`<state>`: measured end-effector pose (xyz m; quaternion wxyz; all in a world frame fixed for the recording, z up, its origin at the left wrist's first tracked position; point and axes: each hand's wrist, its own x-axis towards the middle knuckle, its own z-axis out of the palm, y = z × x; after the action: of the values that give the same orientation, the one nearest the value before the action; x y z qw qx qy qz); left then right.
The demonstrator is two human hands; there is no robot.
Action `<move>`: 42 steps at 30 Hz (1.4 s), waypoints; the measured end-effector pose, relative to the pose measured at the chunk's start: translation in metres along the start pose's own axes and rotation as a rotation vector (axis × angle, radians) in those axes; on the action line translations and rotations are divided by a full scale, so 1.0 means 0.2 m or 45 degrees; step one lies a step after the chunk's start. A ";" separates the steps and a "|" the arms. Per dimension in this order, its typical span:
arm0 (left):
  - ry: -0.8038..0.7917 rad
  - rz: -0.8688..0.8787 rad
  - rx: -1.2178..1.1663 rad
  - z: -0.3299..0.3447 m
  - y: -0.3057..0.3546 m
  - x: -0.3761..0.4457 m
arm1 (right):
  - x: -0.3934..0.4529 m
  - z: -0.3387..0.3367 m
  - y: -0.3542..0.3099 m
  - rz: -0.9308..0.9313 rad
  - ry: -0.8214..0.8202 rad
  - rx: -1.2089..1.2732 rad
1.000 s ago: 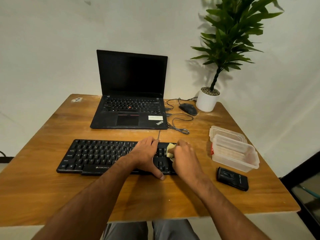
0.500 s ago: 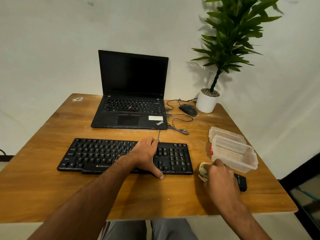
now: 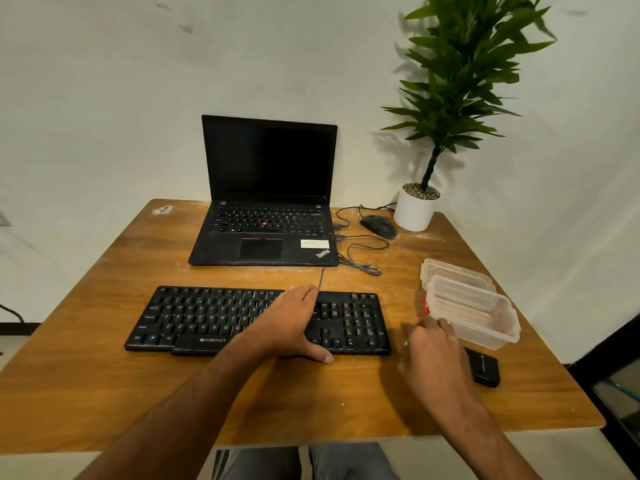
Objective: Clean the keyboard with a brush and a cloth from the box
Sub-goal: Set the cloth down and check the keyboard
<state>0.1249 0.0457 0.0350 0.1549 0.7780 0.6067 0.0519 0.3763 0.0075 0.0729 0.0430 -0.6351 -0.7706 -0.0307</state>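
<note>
Head view shows our left hand (image 3: 294, 323) lying flat on the keyboard (image 3: 258, 320), fingers straight, thumb over the near edge. It holds nothing; it just presses the keyboard still. The keyboard lies in the middle of the counter (image 3: 104, 393), in front of the laptop (image 3: 266, 216).

Our right hand (image 3: 434, 358) is blurry. It sits above the counter between the keyboard and the box (image 3: 474, 317). Its fingers point toward the box, but we cannot tell if they hold anything. We see no cloth in it and no brush. They may be under the hand or down in the box, where the cloudy wall hides things. Something red (image 3: 426, 308) peeks out at the left of the box. We cannot tell what it is.

We think the keyboard is light and stiff, so it can slide when we rub it. A flat hand on top, like now, looks like the best way to keep it still. The keys are small and loose, so we should rub softly. A cloth is soft and floppy, so we would pinch it in a bunch. A brush is thin and hard, so we would take it by the handle.

A small black thing (image 3: 485, 370) lies beside the box, partly behind our right hand. A mouse (image 3: 379, 226) and a plant pot (image 3: 415, 211) sit far back.
</note>
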 end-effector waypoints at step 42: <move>1.084 -0.930 -0.587 0.01 -0.78 -0.40 | 0.43 0.37 -0.18 0.259 0.248 0.835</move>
<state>-0.0394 0.0023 -0.0049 0.0708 0.3767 0.8164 0.4320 0.3217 0.0925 0.0094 0.3207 -0.6551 -0.6646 0.1622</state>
